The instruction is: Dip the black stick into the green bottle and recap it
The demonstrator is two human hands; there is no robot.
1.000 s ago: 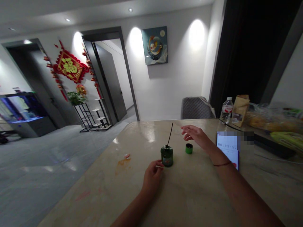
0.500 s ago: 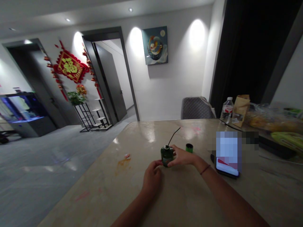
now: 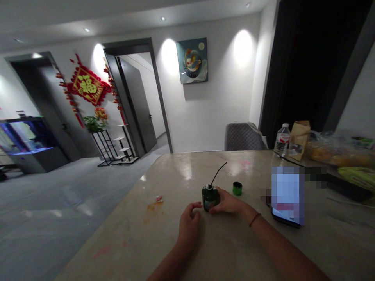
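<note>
A small dark green bottle [image 3: 209, 196] stands on the beige marble table [image 3: 234, 242], with a thin black stick [image 3: 218, 173] leaning out of its mouth to the right. My right hand [image 3: 230, 203] is wrapped round the bottle's right side. My left hand [image 3: 189, 226] rests on the table just left of the bottle, fingers curled and pinched, fingertips close to the glass. A green cap [image 3: 237, 188] stands on the table just behind my right hand.
A phone with a lit screen [image 3: 285, 203] lies to the right. At the far right edge stand a water bottle [image 3: 282, 139], a brown paper bag [image 3: 299, 139] and plastic-wrapped goods [image 3: 340, 150]. A grey chair [image 3: 244, 136] is behind the table. An orange stain [image 3: 152, 206] marks the tabletop.
My right hand came down from above the green cap and closed round the bottle. The stick now tilts further right. My left hand stayed beside the bottle.
</note>
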